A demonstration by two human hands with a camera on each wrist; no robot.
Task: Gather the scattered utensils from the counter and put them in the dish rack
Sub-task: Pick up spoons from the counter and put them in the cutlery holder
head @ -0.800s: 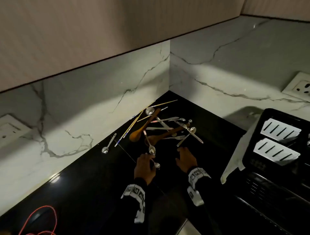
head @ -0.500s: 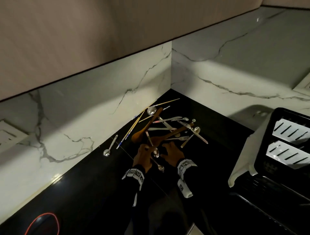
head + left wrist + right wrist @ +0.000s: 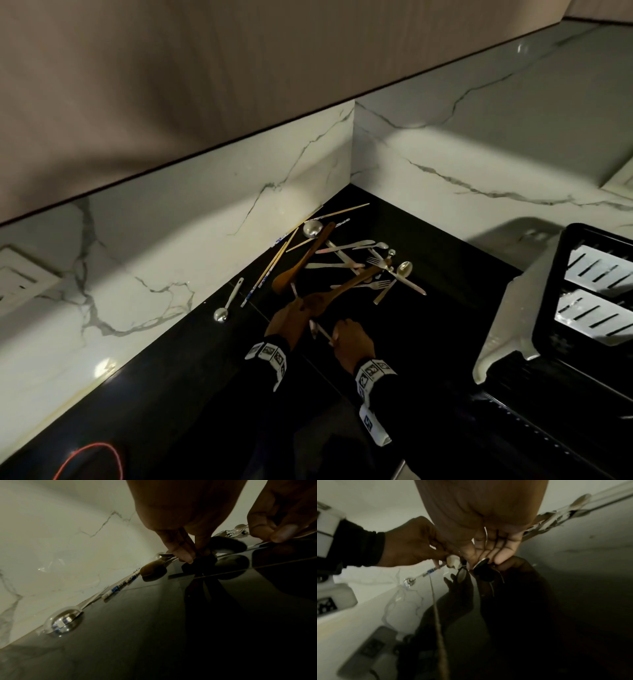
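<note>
A heap of utensils [image 3: 356,263] lies in the counter's corner: metal spoons, forks, knives, chopsticks [image 3: 270,270] and two wooden spoons [image 3: 342,289]. At its near edge my left hand [image 3: 299,308] has its fingers curled down, pinching a metal spoon [image 3: 319,330] beside a wooden spoon's bowl. My right hand [image 3: 339,335] pinches the same spoon's bowl end [image 3: 482,563] between its fingertips. In the left wrist view the left fingertips [image 3: 186,555] press together just above the counter. The black dish rack [image 3: 548,291] stands at the right.
A lone metal spoon [image 3: 227,301] lies by the marble wall, left of the heap. A pale drain tray [image 3: 507,325] juts from under the rack. A red cable [image 3: 89,459] loops at the bottom left. A wall socket [image 3: 17,277] sits at the far left.
Both hands slid forward to the heap's near edge. The right hand, flat on the counter before, has closed its fingers on the spoon between the hands.
</note>
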